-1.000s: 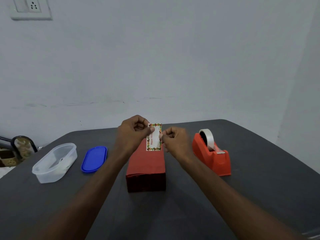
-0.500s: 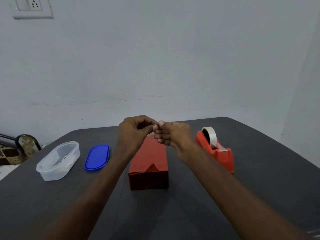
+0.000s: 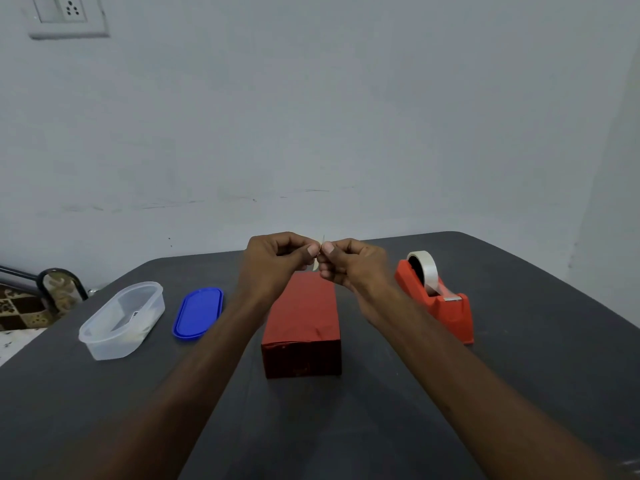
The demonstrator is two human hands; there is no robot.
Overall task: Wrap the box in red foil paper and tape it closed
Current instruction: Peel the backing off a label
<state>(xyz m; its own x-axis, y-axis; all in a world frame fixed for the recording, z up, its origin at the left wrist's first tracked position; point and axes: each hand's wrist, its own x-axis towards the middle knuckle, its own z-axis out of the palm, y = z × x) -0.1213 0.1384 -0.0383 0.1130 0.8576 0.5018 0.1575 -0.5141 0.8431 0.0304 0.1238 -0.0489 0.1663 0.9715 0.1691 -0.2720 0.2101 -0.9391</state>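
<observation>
A long box wrapped in red foil paper lies on the dark table, its short end facing me. Above its far end my left hand and my right hand meet fingertip to fingertip. Both pinch a small card sticker, seen edge-on as a thin pale sliver between the thumbs; its printed face is hidden. A red tape dispenser with a roll of clear tape stands to the right of the box.
A clear plastic tub sits at the left, with its blue lid lying flat beside it. A white wall rises behind the table. A chair back shows at the far left edge.
The card sticker faced me a second ago; it has turned edge-on between my fingers. Both hands have drawn closer together above the box.
</observation>
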